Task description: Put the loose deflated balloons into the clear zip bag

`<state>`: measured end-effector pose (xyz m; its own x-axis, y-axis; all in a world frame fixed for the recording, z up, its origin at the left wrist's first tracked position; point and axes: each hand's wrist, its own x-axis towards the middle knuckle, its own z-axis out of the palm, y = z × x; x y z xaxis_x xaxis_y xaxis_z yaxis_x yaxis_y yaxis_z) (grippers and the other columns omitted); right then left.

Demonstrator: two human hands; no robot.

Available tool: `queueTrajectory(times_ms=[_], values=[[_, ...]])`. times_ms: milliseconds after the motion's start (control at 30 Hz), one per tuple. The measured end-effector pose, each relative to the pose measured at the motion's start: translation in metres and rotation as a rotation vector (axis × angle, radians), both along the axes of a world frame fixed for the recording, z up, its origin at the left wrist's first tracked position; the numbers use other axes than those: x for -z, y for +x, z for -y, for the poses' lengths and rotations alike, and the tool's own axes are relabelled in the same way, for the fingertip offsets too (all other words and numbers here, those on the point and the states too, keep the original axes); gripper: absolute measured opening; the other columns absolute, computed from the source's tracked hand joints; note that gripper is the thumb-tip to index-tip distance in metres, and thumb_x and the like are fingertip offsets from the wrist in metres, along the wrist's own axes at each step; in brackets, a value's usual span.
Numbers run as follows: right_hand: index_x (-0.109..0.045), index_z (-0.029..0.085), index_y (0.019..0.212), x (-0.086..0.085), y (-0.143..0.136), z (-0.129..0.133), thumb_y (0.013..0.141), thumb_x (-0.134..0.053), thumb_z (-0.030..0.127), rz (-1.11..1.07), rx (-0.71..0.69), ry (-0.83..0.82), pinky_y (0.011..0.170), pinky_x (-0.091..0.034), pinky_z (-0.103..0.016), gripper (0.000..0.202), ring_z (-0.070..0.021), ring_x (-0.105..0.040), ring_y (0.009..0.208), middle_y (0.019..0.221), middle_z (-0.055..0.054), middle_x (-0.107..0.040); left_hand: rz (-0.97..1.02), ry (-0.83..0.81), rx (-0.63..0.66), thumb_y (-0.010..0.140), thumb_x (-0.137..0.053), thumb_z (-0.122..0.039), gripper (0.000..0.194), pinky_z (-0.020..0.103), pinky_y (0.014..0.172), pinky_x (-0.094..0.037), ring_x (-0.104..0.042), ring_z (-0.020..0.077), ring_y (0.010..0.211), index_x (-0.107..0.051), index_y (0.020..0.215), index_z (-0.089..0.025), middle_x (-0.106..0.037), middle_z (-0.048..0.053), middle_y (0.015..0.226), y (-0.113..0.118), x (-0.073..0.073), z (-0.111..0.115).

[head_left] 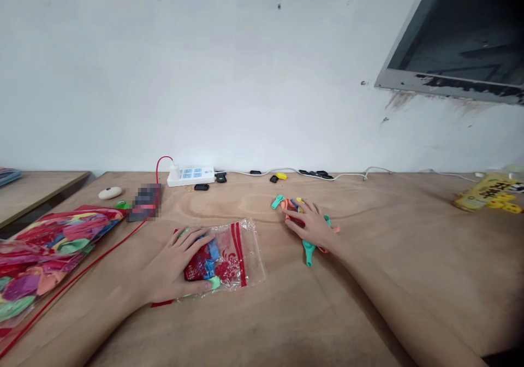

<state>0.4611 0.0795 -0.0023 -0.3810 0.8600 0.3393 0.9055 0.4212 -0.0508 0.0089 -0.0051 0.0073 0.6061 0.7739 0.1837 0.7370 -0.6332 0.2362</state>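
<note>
My left hand lies palm down with its fingers apart on a clear plastic bag with red stripes. Red, blue and green balloons show inside the bag, beside and under that hand. Over on the right, my right hand rests with spread fingers on a small pile of loose balloons. A teal balloon sticks out below it, and another teal balloon lies past its fingertips. Orange, red, blue and yellow balloons are partly hidden under the palm.
A large bag of colourful balloons lies at the left, crossed by a red cable. Behind are a phone, a white oval object and a power strip. A yellow packet sits far right.
</note>
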Motion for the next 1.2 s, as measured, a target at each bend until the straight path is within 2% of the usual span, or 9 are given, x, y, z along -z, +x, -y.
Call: queueTrajectory(times_ms=[133, 300, 533, 733, 800, 933, 1000, 1067, 1200], values=[[-0.070, 0.033, 0.137, 0.002, -0.007, -0.002, 0.105, -0.048, 0.061, -0.033, 0.006, -0.069, 0.118, -0.031, -0.070, 0.048, -0.0437, -0.044, 0.144, 0.152, -0.008, -0.059, -0.015, -0.018, -0.014, 0.086, -0.069, -0.079, 0.096, 0.065, 0.127, -0.026, -0.042, 0.0396, 0.150, -0.032, 0.166, -0.039, -0.042, 0.008, 0.167, 0.001, -0.002, 0.000], [-0.071, 0.022, 0.132, 0.009, -0.010, -0.008, 0.105, -0.049, 0.054, -0.138, 0.086, -0.056, 0.118, -0.032, -0.069, 0.047, -0.0413, -0.047, 0.140, 0.145, -0.013, -0.063, -0.019, -0.013, -0.008, 0.086, -0.069, -0.080, 0.099, 0.066, 0.126, -0.025, -0.042, 0.0402, 0.150, -0.030, 0.167, -0.038, -0.042, 0.010, 0.167, 0.000, -0.001, -0.001], [-0.068, 0.024, 0.140, -0.003, -0.016, -0.002, 0.108, -0.044, 0.051, -0.322, -0.029, -0.031, 0.120, -0.038, -0.057, 0.048, -0.0323, -0.052, 0.137, 0.143, -0.012, -0.063, -0.025, -0.002, 0.001, 0.087, -0.068, -0.080, 0.098, 0.063, 0.126, -0.026, -0.043, 0.0394, 0.149, -0.031, 0.166, -0.038, -0.043, 0.009, 0.166, 0.000, 0.000, -0.002], [-0.071, 0.030, 0.138, -0.031, -0.041, 0.032, 0.105, -0.054, 0.056, -0.768, -0.245, -0.370, 0.120, -0.044, -0.049, 0.045, -0.0293, -0.056, 0.137, 0.146, -0.007, -0.063, -0.050, -0.028, -0.025, 0.084, -0.068, -0.083, 0.099, 0.062, 0.124, -0.030, -0.045, 0.0403, 0.148, -0.035, 0.165, -0.036, -0.046, 0.009, 0.165, 0.003, -0.007, 0.000], [-0.078, 0.028, 0.124, -0.036, -0.045, 0.039, 0.103, -0.059, 0.056, -0.823, -0.264, -0.443, 0.113, -0.050, -0.046, 0.039, -0.0287, -0.062, 0.129, 0.137, -0.006, -0.069, -0.056, -0.033, -0.023, 0.085, -0.067, -0.083, 0.098, 0.061, 0.125, -0.029, -0.044, 0.0394, 0.149, -0.034, 0.165, -0.036, -0.044, 0.008, 0.166, 0.003, -0.008, 0.001], [-0.076, 0.021, 0.076, -0.032, -0.044, 0.038, 0.103, -0.059, 0.052, -0.707, -0.250, -0.457, 0.088, -0.056, -0.037, 0.045, -0.0256, -0.070, 0.102, 0.101, -0.007, -0.077, -0.056, -0.033, -0.016, 0.088, -0.065, -0.082, 0.097, 0.061, 0.126, -0.027, -0.041, 0.0379, 0.151, -0.030, 0.166, -0.037, -0.042, 0.007, 0.168, 0.002, -0.005, 0.001], [-0.074, 0.021, 0.075, -0.027, -0.040, 0.034, 0.105, -0.055, 0.048, -0.602, -0.198, -0.455, 0.072, -0.054, -0.034, 0.045, -0.0218, -0.070, 0.083, 0.084, -0.005, -0.075, -0.053, -0.028, -0.011, 0.088, -0.065, -0.081, 0.097, 0.062, 0.126, -0.026, -0.041, 0.0382, 0.151, -0.030, 0.167, -0.037, -0.041, 0.008, 0.168, 0.001, -0.004, 0.000], [-0.077, 0.021, 0.082, -0.023, -0.035, 0.030, 0.105, -0.055, 0.043, -0.492, -0.142, -0.381, 0.067, -0.051, -0.032, 0.038, -0.0194, -0.069, 0.075, 0.082, -0.004, -0.074, -0.057, -0.024, -0.002, 0.089, -0.065, -0.081, 0.097, 0.062, 0.126, -0.025, -0.040, 0.0381, 0.152, -0.029, 0.167, -0.037, -0.041, 0.008, 0.169, 0.000, -0.003, 0.000], [-0.080, 0.022, 0.091, -0.020, -0.028, 0.025, 0.102, -0.058, 0.035, -0.307, -0.169, -0.067, 0.082, -0.052, -0.036, 0.028, -0.0219, -0.070, 0.093, 0.100, -0.006, -0.076, -0.062, -0.016, 0.001, 0.089, -0.065, -0.081, 0.097, 0.063, 0.128, -0.023, -0.040, 0.0377, 0.152, -0.028, 0.167, -0.037, -0.041, 0.009, 0.169, 0.000, -0.002, 0.000]])
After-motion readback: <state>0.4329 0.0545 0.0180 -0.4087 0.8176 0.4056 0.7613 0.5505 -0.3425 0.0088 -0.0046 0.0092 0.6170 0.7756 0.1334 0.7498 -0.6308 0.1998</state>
